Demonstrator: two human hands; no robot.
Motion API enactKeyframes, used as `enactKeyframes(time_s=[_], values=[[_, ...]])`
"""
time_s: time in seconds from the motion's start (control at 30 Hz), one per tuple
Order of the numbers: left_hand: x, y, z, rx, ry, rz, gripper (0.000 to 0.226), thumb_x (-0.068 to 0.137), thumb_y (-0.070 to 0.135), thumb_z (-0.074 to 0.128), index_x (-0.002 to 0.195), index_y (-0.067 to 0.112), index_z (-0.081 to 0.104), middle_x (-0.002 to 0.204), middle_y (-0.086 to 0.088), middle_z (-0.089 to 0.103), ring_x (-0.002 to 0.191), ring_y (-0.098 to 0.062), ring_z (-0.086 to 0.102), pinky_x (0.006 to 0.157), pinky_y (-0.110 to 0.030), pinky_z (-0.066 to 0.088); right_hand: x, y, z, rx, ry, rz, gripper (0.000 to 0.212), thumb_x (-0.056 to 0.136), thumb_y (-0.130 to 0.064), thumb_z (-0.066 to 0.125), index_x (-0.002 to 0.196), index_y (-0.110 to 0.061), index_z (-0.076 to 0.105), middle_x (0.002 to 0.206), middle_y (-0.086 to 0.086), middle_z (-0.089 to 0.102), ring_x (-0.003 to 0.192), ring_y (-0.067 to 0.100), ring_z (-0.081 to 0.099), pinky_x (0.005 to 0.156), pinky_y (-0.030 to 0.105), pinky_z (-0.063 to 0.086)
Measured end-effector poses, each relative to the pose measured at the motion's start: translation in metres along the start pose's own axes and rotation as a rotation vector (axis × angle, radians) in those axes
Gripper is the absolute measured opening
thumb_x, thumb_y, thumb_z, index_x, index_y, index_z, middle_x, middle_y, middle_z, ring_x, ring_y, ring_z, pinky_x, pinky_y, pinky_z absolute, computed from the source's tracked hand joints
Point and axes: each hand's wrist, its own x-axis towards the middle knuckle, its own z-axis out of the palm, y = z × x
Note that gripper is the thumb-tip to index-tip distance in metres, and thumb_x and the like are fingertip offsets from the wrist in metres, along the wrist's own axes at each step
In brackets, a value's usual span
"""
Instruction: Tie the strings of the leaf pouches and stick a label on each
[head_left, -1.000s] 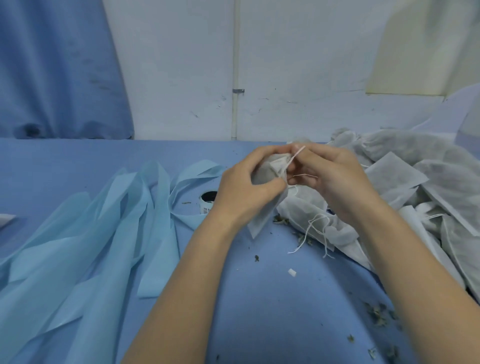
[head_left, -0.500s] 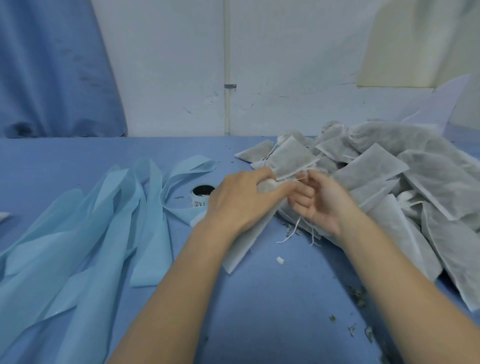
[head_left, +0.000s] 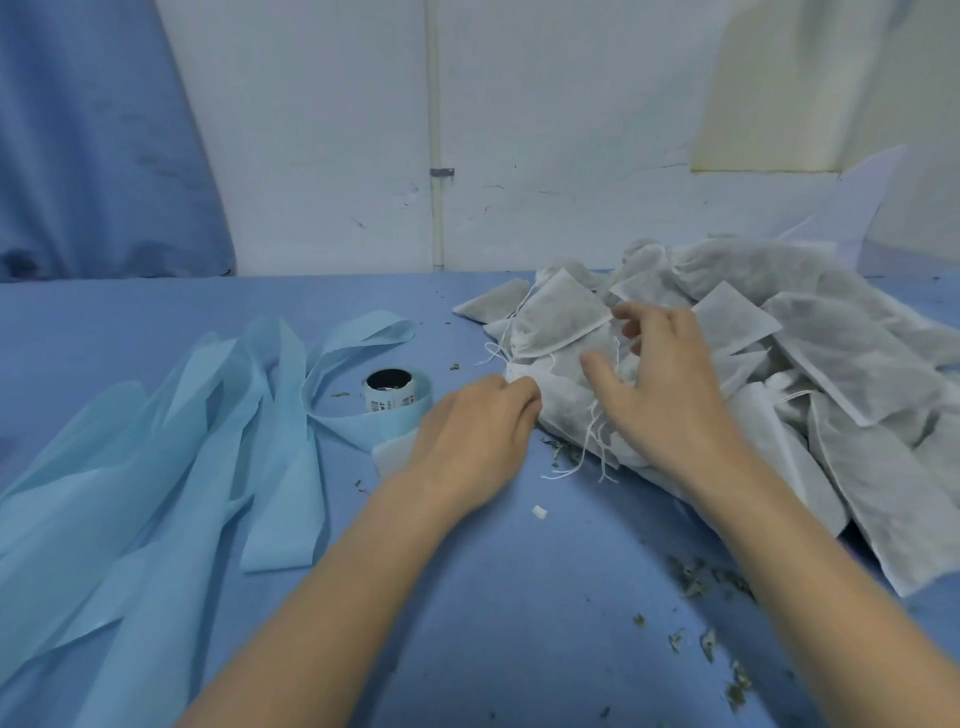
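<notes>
Lying heaped, gauzy rectangular pouches (head_left: 566, 317)

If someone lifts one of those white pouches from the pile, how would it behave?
A pouch would probably feel light and floppy: the thin fabric shows dried leaf through it and sags over its neighbours. Its loose strings might snag other pouches. It could shed crumbs, judging by the leaf bits on the table.
</notes>
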Motion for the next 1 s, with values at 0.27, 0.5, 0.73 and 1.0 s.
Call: enactKeyframes(time_s=[0.27, 0.5, 0.73, 1.0], values=[[-0.009, 0.002, 0.011, 0.216, 0.202, 0.081, 0.016, 0.096, 0.020, 0.048, 0.088, 0.012, 0.058, 0.070, -0.003, 0.045, 0.068, -0.030, 0.049, 0.063, -0.030, 0.027, -0.004, -0.001, -0.006, 0.544, 0.051, 0.124, 0.020, 0.093, -0.013, 0.055, 0.100, -0.029, 0.064, 0.098, -0.015, 0.068, 0.087, -0.006, 0.059, 0.079, 0.008, 0.042], [-0.018, -0.003, 0.019, 0.055, 0.364, 0.134, 0.027, 0.087, 0.017, 0.044, 0.073, 0.008, 0.064, 0.060, -0.006, 0.058, 0.057, -0.028, 0.057, 0.056, -0.034, 0.043, -0.027, -0.012, 0.033, 0.411, -0.416, 0.186, 0.034, 0.100, -0.039, 0.043, 0.079, -0.021, 0.064, 0.050, -0.022, 0.055, 0.051, -0.004, 0.050, 0.054, 0.009, 0.036], [-0.020, -0.007, 0.024, -0.239, 0.280, -0.005, 0.019, 0.098, 0.022, 0.041, 0.103, 0.012, 0.056, 0.096, -0.002, 0.067, 0.091, -0.029, 0.056, 0.078, -0.034, 0.037, -0.028, -0.010, 0.030, 0.250, -0.324, 0.252, 0.039, 0.092, -0.044, 0.055, 0.068, -0.017, 0.067, 0.063, -0.010, 0.066, 0.057, 0.002, 0.054, 0.055, 0.010, 0.038], [-0.019, -0.004, 0.025, -0.579, 0.358, -0.155, 0.013, 0.094, 0.017, 0.052, 0.084, 0.024, 0.052, 0.078, 0.011, 0.064, 0.082, -0.015, 0.061, 0.075, -0.031, 0.044, -0.025, -0.018, 0.031, 1.424, -0.418, 0.916, 0.009, 0.074, -0.011, 0.048, 0.065, -0.011, 0.050, 0.047, -0.008, 0.028, 0.033, 0.005, 0.018, 0.030, 0.015, 0.012]])
